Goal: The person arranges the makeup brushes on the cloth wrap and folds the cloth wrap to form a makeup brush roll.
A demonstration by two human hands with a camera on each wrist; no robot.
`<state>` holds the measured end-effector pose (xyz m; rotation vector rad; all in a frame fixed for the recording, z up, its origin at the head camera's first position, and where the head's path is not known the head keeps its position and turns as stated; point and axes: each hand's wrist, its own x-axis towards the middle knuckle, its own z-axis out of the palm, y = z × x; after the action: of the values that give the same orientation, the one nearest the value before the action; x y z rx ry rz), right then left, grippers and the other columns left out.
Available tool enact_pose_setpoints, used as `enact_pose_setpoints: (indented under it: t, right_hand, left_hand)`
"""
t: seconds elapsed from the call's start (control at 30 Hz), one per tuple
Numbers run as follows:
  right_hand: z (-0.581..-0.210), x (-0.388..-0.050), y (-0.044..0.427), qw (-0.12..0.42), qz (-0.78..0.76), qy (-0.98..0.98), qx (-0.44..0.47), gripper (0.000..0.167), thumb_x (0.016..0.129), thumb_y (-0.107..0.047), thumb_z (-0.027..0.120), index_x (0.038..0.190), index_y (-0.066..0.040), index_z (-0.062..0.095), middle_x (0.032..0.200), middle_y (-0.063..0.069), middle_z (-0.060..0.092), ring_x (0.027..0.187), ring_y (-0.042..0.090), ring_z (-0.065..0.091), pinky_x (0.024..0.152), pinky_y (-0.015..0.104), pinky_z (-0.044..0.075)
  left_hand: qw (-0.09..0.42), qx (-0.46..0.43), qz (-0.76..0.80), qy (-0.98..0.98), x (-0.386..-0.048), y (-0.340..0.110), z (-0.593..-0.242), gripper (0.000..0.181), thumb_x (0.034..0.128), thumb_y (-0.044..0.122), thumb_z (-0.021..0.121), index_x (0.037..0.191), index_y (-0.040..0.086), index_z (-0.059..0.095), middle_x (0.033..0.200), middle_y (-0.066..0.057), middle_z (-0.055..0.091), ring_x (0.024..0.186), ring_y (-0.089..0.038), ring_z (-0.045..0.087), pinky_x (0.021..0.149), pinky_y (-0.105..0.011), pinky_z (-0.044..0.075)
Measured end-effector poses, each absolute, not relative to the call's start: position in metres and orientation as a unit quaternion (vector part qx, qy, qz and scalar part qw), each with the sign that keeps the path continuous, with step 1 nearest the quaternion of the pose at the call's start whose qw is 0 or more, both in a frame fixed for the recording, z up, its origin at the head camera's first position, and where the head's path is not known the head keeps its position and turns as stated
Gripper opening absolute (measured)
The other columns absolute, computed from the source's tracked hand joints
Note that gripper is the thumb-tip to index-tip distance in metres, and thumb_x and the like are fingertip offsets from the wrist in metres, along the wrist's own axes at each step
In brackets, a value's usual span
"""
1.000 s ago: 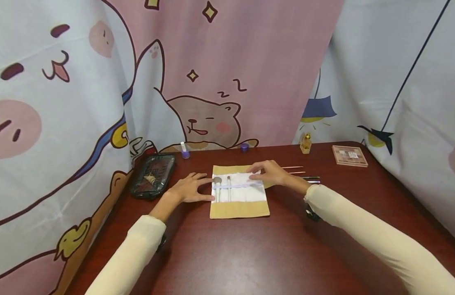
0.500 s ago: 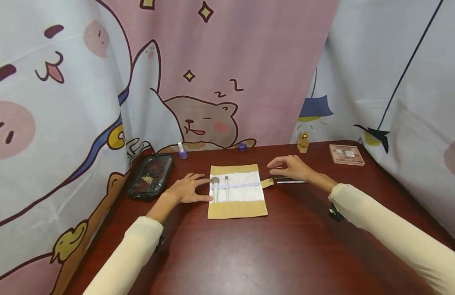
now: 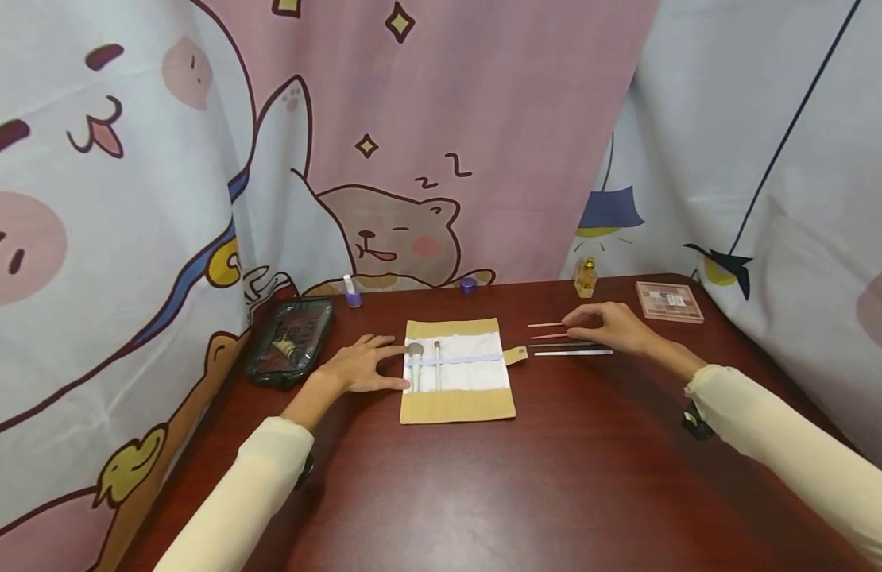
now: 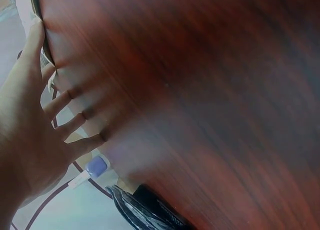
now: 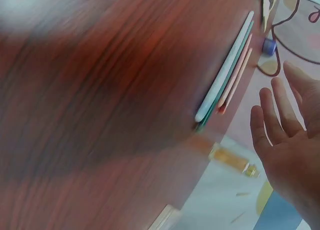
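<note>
My spread, empty left hand [image 3: 362, 366] touches the unfolded yellow-and-white fabric brush roll [image 3: 461, 407], probably keeping it flat on the reddish wooden counter [image 3: 448, 492]. My right hand [image 3: 614, 327], also empty, fingers loosely parted, hovers by slim pink sticks [image 3: 548, 336], presumably lined up for easy reach.

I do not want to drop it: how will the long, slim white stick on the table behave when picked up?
The long, slim white stick is probably stiff, as it lies straight; being so slender, it looks light. Its seemingly rounded body may roll.
</note>
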<state>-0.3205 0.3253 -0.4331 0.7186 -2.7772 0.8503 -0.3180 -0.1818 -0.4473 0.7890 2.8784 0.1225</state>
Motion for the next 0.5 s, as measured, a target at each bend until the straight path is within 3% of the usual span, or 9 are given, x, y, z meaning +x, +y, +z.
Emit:
enact_pose_setpoints:
  t: [0.3,0.5]
  right_hand:
    - [-0.441,-0.308,0.357,0.066,0.287,-0.928,0.229,0.021,0.092,-0.017,0.081,0.111,-0.008,0.08,0.103,0.001,0.079,0.103,0.024,0.072,0.082,0.036,0.054]
    - [-0.449,-0.302,0.369,0.06,0.282,-0.931,0.221,0.02,0.09,-0.016,0.083,0.109,-0.009,0.081,0.102,0.0,0.079,0.099,0.018,0.072,0.078,0.023,0.051]
  left_hand:
    - [0.08,0.261,0.041,0.961,-0.317,-0.182,-0.445,0.086,0.0846,0.081,0.061,0.157,0.036,0.047,0.165,-0.007,0.037,0.152,-0.036,0.031,0.11,-0.066,0.039]
    - [0.08,0.26,0.042,0.961,-0.316,-0.181,-0.445,0.086,0.0851,0.081,0.061,0.157,0.035,0.047,0.165,-0.008,0.038,0.152,-0.038,0.031,0.109,-0.068,0.038]
